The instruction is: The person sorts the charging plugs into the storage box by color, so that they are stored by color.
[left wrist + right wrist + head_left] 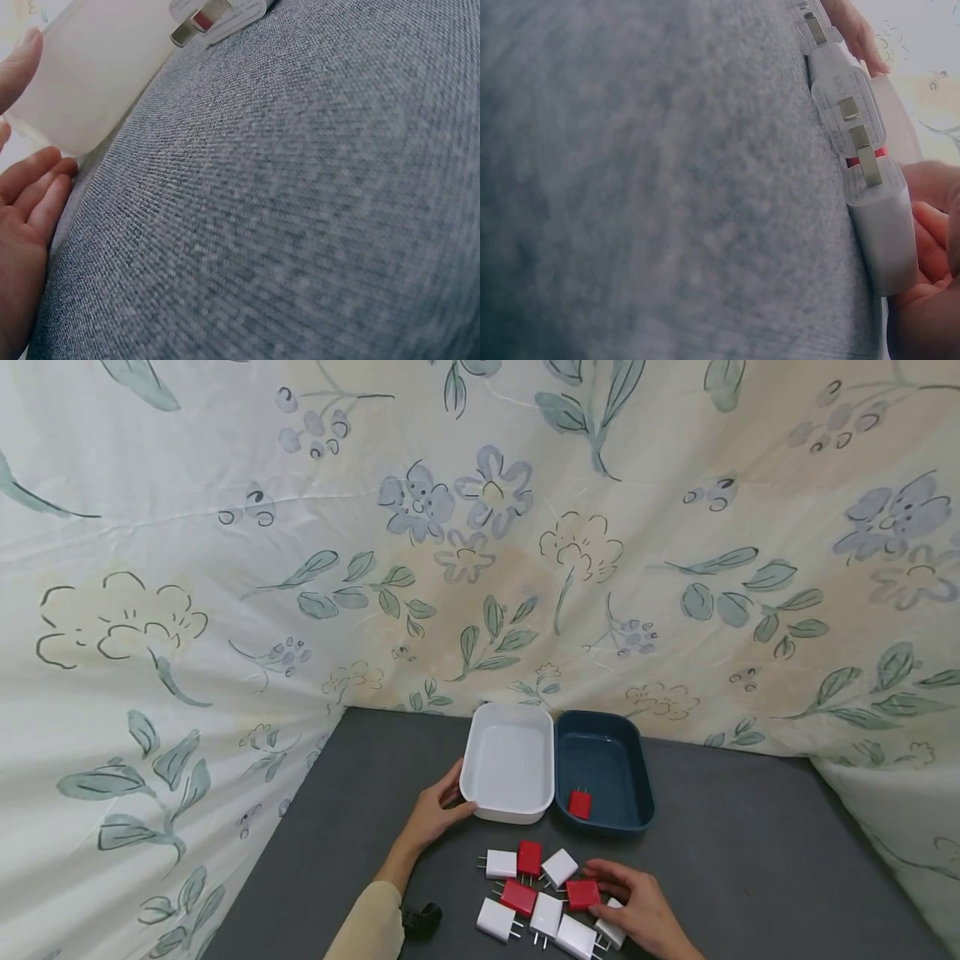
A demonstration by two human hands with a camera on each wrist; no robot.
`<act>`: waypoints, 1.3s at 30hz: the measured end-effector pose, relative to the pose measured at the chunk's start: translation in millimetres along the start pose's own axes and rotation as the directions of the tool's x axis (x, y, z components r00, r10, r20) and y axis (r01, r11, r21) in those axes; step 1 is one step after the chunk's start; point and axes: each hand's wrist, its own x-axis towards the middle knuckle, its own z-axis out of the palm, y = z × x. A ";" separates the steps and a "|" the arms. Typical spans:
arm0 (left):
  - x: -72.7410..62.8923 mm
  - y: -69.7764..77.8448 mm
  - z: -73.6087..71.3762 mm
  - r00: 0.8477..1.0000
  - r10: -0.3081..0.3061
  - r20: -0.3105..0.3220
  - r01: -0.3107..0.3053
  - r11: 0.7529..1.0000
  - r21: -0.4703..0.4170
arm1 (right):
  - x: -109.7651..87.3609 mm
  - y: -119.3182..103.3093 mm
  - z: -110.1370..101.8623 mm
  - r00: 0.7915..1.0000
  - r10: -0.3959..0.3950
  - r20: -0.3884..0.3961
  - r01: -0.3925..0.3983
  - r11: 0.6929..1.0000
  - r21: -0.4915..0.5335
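Observation:
My left hand [438,810] rests against the left front corner of a white bin [507,814], thumb at the rim and fingers along the side. In the left wrist view its fingers lie fairly straight near the bin's base. My right hand [637,897] pinches a red plug-in charger [582,895], its thumb at the near edge and fingers at the far edge. Beside that thumb lies a white charger [611,928], which shows large with its prongs [869,165] in the right wrist view. The pinched red charger is mostly hidden there.
A dark blue bin [647,777] stands against the white bin's right side, with one red charger [580,803] inside. Several white chargers [497,919] and two more red ones [529,858] lie loosely grouped before the bins. A black strap-like object [422,922] is by my left wrist.

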 end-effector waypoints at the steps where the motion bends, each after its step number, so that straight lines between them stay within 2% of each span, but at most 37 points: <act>1: -1.2 4.5 -1.1 1.000 -0.003 0.010 0.003 1.000 -0.003 | 0.1 -0.2 0.4 1.000 0.010 -0.006 -0.010 1.000 -0.006; 3: -4.0 15.1 -2.8 1.000 0.003 0.025 -0.003 1.000 -0.004 | 0.2 -0.6 0.8 1.000 0.023 -0.018 -0.023 1.000 -0.018; 9: -4.1 15.7 -2.7 0.999 0.004 0.033 -0.004 1.000 0.004 | 0.8 -0.3 1.6 0.998 0.048 -0.045 -0.050 0.997 -0.050; 11: -3.6 14.1 -2.4 0.999 0.007 0.033 -0.007 1.000 0.006 | 1.0 -0.2 2.1 0.997 0.056 -0.052 -0.059 0.997 -0.054; 18: 4.2 -17.5 4.1 1.000 -0.010 -0.023 0.010 1.000 -0.001 | -1.4 -0.8 2.1 0.997 0.053 -0.058 -0.056 0.997 -0.053; 20: 4.9 -20.5 4.6 0.999 -0.009 -0.033 0.009 1.000 -0.004 | -2.1 -1.3 2.2 0.996 0.058 -0.064 -0.061 0.997 -0.050; 27: 4.7 -21.3 5.3 0.999 -0.010 -0.037 0.010 1.000 -0.022 | -2.7 -1.7 1.7 0.994 0.070 -0.079 -0.075 0.996 -0.057; 34: 3.9 -19.8 4.6 0.999 0.007 -0.037 -0.007 1.000 -0.007 | -2.5 -4.0 -1.1 0.997 0.039 -0.073 -0.044 0.997 -0.068; 39: 4.1 -18.5 3.8 0.999 0.012 -0.030 -0.012 1.000 -0.004 | -3.7 -6.0 -1.7 0.995 0.058 -0.081 -0.063 0.996 -0.061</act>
